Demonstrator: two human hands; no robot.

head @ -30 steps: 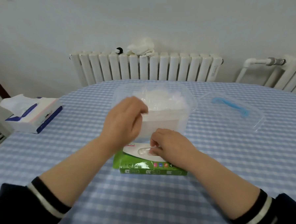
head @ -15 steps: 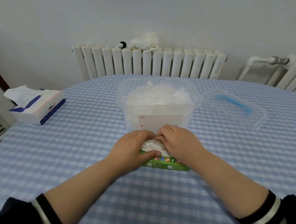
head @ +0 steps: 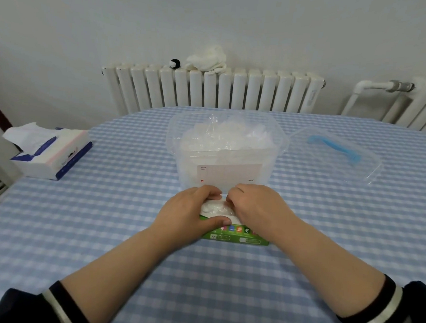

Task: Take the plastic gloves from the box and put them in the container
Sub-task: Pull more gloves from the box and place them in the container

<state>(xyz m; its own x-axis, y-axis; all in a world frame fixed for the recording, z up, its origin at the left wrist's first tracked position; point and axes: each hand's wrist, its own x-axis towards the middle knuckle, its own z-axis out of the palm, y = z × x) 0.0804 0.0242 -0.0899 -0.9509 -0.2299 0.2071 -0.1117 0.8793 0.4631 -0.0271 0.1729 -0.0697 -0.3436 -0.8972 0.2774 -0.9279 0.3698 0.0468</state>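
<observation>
A green glove box (head: 237, 236) lies flat on the checked tablecloth, just in front of a clear plastic container (head: 225, 172) heaped with crumpled clear gloves (head: 223, 137). My left hand (head: 192, 215) grips the box, thumb across its near top edge and fingers curled over the far side. My right hand (head: 256, 208) covers the right half of the box, its fingers curled down onto a wad of clear plastic gloves (head: 215, 208) that shows between the two hands. The right fingertips are hidden.
The container's clear lid (head: 335, 153) with a blue handle lies to the right. A tissue box (head: 51, 150) sits at the table's left edge. White radiators (head: 210, 92) stand against the wall behind, with a white cloth (head: 207, 58) on top.
My left hand came down from the container's rim onto the glove box. A wad of gloves now shows between the hands at the box's opening.
</observation>
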